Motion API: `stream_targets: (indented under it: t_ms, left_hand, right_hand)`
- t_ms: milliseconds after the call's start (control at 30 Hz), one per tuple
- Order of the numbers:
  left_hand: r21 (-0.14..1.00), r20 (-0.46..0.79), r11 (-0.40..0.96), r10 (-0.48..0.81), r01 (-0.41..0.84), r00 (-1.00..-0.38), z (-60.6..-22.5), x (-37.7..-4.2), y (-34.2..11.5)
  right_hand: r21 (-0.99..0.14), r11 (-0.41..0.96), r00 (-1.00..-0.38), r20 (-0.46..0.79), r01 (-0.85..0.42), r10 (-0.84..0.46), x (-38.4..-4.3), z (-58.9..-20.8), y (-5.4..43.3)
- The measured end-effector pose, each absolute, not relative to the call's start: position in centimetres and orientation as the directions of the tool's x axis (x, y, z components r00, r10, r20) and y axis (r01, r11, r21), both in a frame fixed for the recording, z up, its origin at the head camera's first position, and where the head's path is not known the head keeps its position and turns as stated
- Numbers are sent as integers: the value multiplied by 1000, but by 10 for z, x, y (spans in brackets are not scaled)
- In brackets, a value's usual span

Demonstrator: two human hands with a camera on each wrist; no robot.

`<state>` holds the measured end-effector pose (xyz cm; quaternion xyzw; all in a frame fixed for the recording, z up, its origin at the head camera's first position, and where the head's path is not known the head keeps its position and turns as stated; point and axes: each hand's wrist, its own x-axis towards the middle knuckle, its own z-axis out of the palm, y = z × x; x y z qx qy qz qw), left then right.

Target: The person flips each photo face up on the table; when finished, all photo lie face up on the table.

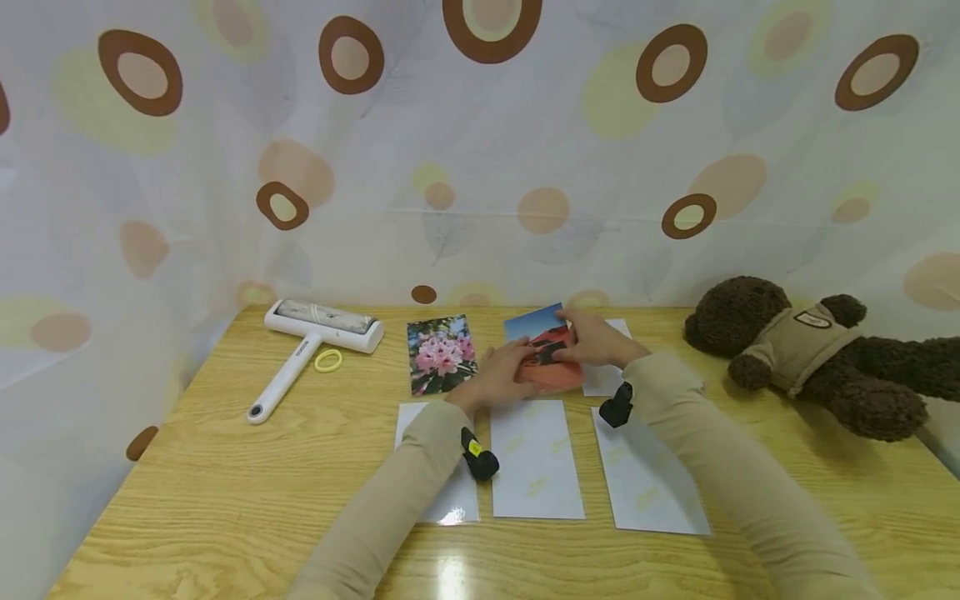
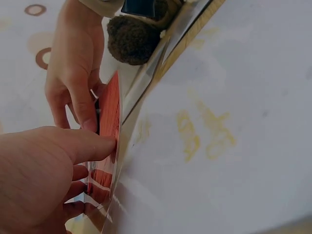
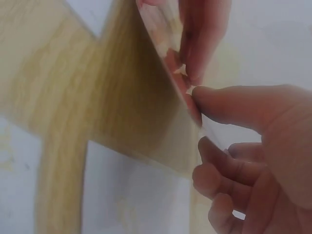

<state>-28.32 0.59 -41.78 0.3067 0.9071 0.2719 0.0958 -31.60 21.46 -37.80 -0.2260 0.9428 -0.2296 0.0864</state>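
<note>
A glossy photo (image 1: 555,379) of red desert land under blue sky is between both hands, tilted, its lower edge raised in the wrist views. My left hand (image 1: 501,375) holds its left side, with the thumb (image 2: 105,146) near the lower edge and the other fingers against the picture. At the right side my right hand (image 1: 596,340) grips it, the thumb (image 3: 222,105) on the picture face and the fingers curled by the edge. A pink flower photo (image 1: 442,357) lies face up left of my left hand. Beneath my right hand, a white card (image 1: 600,382) is partly covered.
Three white cards make a front row: a left card (image 1: 453,500) under my left sleeve, a middle card (image 1: 536,467) and a right card (image 1: 660,492). A lint roller (image 1: 318,329) and yellow ring (image 1: 327,361) lie left. A brown teddy bear (image 1: 795,350) lies right.
</note>
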Motion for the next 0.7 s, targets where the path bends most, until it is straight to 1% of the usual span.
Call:
stream_targets:
  t_ms: [133,200,367,500,700]
  left_hand:
    - [518,-26,699,589,493,-808,-419,-285,3]
    - [481,-25,720,581,500,-813,-420,-285,4]
    - [401,-21,755,574,519,-819,-424,-287,5]
    - [393,-32,770,558,503,-829,-422,-286,4]
    - [373,-59,793,539,482,-841,-420,-285,-4]
  right_hand:
    - [-449,815,-889,-90,-367,-450,-317,-383,210]
    - [-427,826,-887,-104,-369,-450,-317,-385,208]
    - [-318,869,-887,-143,-379,-439,-317,-387,205]
    - [-252,887,-888,-158,-387,-432,-317,-386,200]
    - [-223,901,-889,-192,-373,-416,-317,-387,186]
